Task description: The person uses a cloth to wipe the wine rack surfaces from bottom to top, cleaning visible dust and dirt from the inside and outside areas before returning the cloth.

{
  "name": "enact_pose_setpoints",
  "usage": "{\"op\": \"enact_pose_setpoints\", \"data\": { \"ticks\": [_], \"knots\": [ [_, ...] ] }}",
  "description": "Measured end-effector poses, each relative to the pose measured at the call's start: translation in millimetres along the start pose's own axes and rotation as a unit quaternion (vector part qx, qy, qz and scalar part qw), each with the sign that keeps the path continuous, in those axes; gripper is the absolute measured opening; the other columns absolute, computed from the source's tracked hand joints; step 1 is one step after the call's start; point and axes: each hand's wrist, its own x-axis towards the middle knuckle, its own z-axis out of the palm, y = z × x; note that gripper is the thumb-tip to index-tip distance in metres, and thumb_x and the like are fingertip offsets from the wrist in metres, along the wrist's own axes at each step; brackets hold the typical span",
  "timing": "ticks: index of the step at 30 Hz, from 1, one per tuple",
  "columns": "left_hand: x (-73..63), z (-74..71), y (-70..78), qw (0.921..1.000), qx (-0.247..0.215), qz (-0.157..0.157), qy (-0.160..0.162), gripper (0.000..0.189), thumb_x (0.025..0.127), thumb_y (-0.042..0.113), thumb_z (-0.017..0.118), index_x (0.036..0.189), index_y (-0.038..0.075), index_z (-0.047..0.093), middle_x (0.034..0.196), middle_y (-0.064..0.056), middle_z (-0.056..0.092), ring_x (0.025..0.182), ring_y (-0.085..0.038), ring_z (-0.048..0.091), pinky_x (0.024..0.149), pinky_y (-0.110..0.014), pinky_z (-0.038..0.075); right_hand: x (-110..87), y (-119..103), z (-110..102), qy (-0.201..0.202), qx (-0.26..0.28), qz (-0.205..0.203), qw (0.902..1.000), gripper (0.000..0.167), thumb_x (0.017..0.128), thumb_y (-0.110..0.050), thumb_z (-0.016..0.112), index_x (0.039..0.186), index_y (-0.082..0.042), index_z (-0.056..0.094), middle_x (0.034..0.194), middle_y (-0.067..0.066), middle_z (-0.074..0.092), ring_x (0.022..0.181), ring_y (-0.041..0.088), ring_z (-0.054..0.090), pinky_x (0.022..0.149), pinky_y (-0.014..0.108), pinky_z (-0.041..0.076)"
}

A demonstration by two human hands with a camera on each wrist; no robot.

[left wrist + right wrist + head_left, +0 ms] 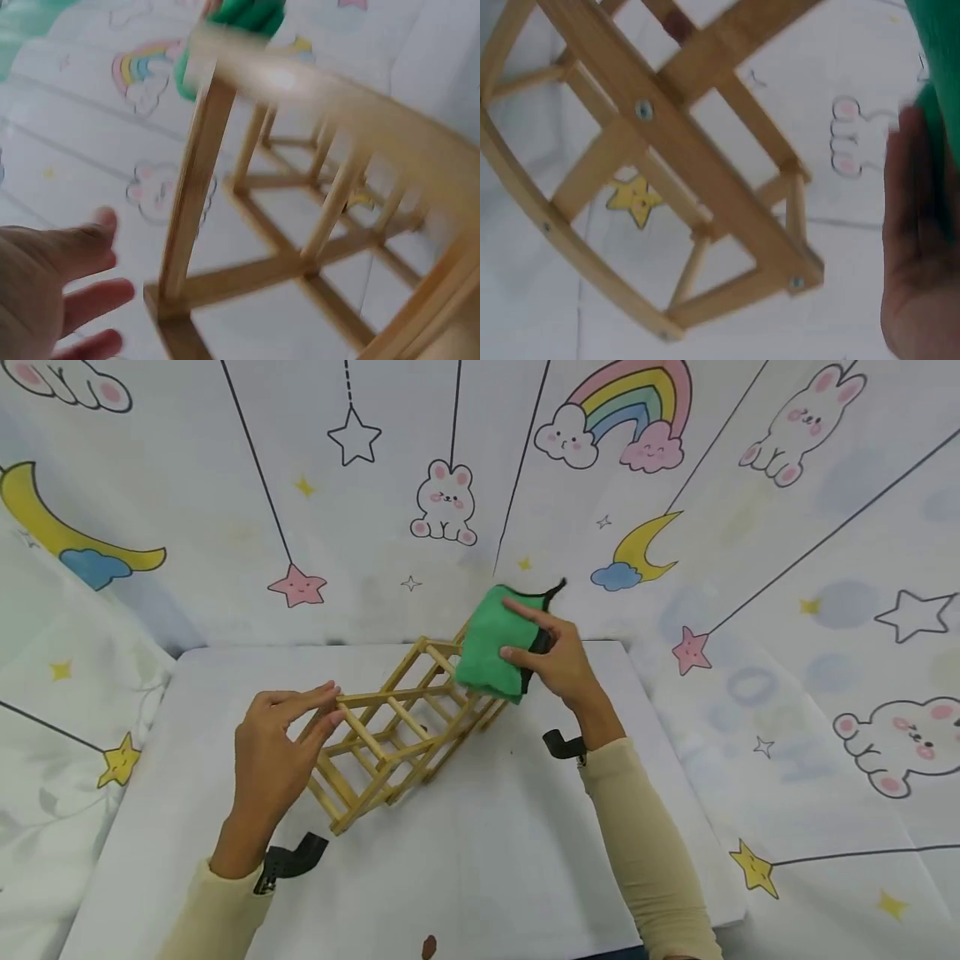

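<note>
A slatted wooden rack (397, 743) with crossbars and screwed joints stands tilted on the white tabletop. My left hand (281, 743) is at the rack's near left corner. In the left wrist view, its fingers (97, 304) are loosely extended beside a wooden post, apart from it. My right hand (558, 660) grips a green cloth item (491, 639) with black trim and a black cord end, its thumb and index finger lying over the front. The cloth covers part of the rack's far end. In the right wrist view, only an edge of the green cloth (939, 67) shows.
The white tabletop (480, 877) reaches back to a cartoon-printed cloth backdrop (225, 527), which also hangs at both sides. A small brown spot (429, 946) shows at the front edge. Black brackets (296, 857) are strapped at both wrists.
</note>
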Motion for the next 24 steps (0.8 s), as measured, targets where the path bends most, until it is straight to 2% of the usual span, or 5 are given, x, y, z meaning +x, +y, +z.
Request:
{"op": "enact_pose_setpoints", "data": {
  "ticks": [4, 9, 13, 16, 24],
  "knots": [
    [-27.9, 11.6, 20.3, 0.9984, -0.009, 0.049, 0.026, 0.044, 0.075, 0.019, 0.097, 0.116, 0.01, 0.083, 0.113, -0.011, 0.081, 0.101, -0.031, 0.061, 0.085, -0.039, 0.043, 0.9, 13.8, -22.5, 0.112, -0.007, -0.001, 0.9937, 0.069, 0.095, -0.008, 0.081, 0.155, -0.03, 0.057, 0.162, 0.005, 0.052, 0.144, 0.027, 0.054, 0.109, 0.037, 0.054],
    [-43.9, 25.9, 28.6, 0.9951, 0.011, 0.097, 0.019, 0.035, 0.075, 0.028, 0.096, 0.102, 0.009, 0.086, 0.093, -0.008, 0.075, 0.091, -0.027, 0.063, 0.076, -0.039, 0.047, -7.5, 33.4, -34.8, 0.126, -0.025, 0.061, 0.9898, 0.07, 0.095, -0.015, 0.082, 0.156, -0.034, 0.054, 0.165, 0.005, 0.047, 0.148, 0.026, 0.049, 0.118, 0.049, 0.046],
    [-36.6, 18.8, 16.0, 0.9957, 0.024, 0.086, 0.025, 0.028, 0.078, 0.02, 0.096, 0.099, 0.005, 0.086, 0.089, -0.011, 0.076, 0.085, -0.028, 0.065, 0.075, -0.04, 0.05, -25.7, 30.1, -40.3, 0.126, -0.048, 0.085, 0.9873, 0.067, 0.094, -0.021, 0.085, 0.152, -0.039, 0.058, 0.161, 0.004, 0.051, 0.142, 0.025, 0.054, 0.112, 0.043, 0.051],
    [-22.6, 9.9, -1.9, 0.9963, 0.028, 0.055, 0.06, 0.029, 0.077, 0.011, 0.096, 0.102, 0.002, 0.085, 0.091, -0.015, 0.078, 0.084, -0.032, 0.066, 0.074, -0.037, 0.047, -40.1, 21.0, -46.0, 0.085, -0.06, 0.093, 0.9902, 0.067, 0.093, -0.02, 0.085, 0.152, -0.039, 0.059, 0.158, 0.006, 0.054, 0.136, 0.027, 0.058, 0.103, 0.033, 0.057],
    [16.9, 9.6, -40.9, 0.9924, 0.019, -0.039, 0.115, 0.033, 0.087, 0.009, 0.089, 0.118, 0.001, 0.081, 0.11, -0.024, 0.079, 0.096, -0.042, 0.067, 0.08, -0.027, 0.037, -65.6, 20.1, -36.9, 0.045, 0.017, 0.085, 0.9952, 0.067, 0.095, -0.012, 0.082, 0.155, -0.028, 0.057, 0.156, 0.011, 0.054, 0.133, 0.026, 0.059, 0.098, 0.027, 0.058]
  ]
}}
